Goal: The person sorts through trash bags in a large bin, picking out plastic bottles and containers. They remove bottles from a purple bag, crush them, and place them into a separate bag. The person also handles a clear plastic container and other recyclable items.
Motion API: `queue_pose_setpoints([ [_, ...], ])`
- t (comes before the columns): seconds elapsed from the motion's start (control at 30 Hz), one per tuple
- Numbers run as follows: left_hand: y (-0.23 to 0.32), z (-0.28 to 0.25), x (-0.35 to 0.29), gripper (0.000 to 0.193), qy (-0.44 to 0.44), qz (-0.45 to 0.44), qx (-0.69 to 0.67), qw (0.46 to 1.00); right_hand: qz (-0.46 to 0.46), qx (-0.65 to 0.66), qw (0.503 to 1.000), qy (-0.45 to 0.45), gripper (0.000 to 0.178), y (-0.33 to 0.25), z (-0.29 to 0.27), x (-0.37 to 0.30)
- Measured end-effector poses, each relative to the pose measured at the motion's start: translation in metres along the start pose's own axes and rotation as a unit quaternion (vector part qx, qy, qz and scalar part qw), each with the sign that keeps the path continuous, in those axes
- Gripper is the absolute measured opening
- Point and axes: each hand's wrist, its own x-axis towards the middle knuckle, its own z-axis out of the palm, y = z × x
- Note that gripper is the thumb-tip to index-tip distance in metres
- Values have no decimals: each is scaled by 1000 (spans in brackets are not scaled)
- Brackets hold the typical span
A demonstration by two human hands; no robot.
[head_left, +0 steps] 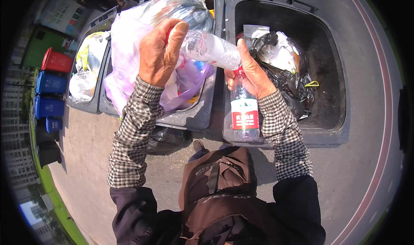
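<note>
Pavement [95, 150], open bins [327, 72], left grip [158, 53] clamping clear bottle [209, 50], right grip [255, 76] clamping capped bottle [244, 113]

I'm outdoors at a roadside rubbish point: open bins [320, 136] of bagged waste [129, 40] across the upper frame, coloured bins [50, 107] at left, road [364, 98] at right.

Hands: my left hand [158, 51] and right hand [255, 74], both bare.
Left forearm: I wear a dark-and-cream checked oversleeve [137, 135], wrinkled, snug at the wrist.
Right forearm: my matching checked oversleeve [284, 137].
Upper sleeves: dark, nearly black cloth [133, 208].
Front: my brown apron [239, 171], creased, with a dark vertical strip [213, 179] and pale lettering.
Foot: my brownish shoe [199, 146].
</note>
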Motion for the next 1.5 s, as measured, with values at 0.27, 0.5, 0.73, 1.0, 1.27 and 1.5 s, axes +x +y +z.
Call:
queue_pose_setpoints([
  [0.27, 10, 29, 20, 28, -111, 192, 177, 959, -15, 82, 990, 114, 71, -4, -21, -32],
  [0.5, -20, 73, 21, 60, -193, -262, -168, 931, -295, -158, 908, 251, 58, -27, -42, -45],
  [0.73, -20, 130, -2, 44, -237, -348, -455, 785, -237, -316, 884, 249, 53, -65, -96, -95],
  [1.0, -23, 211, -25, 44, -174, -485, -357, 779, -276, -613, 707, 220, 51, -106, -90, -145],
  [1.27, -11, 297, -75, 23, -153, -564, -557, 589, -241, -788, 549, 143, 57, -148, -59, -148],
  [1.5, -12, 317, -77, 21, -53, -546, -629, 551, -216, -789, 567, 97, 60, -143, -43, -152],
])
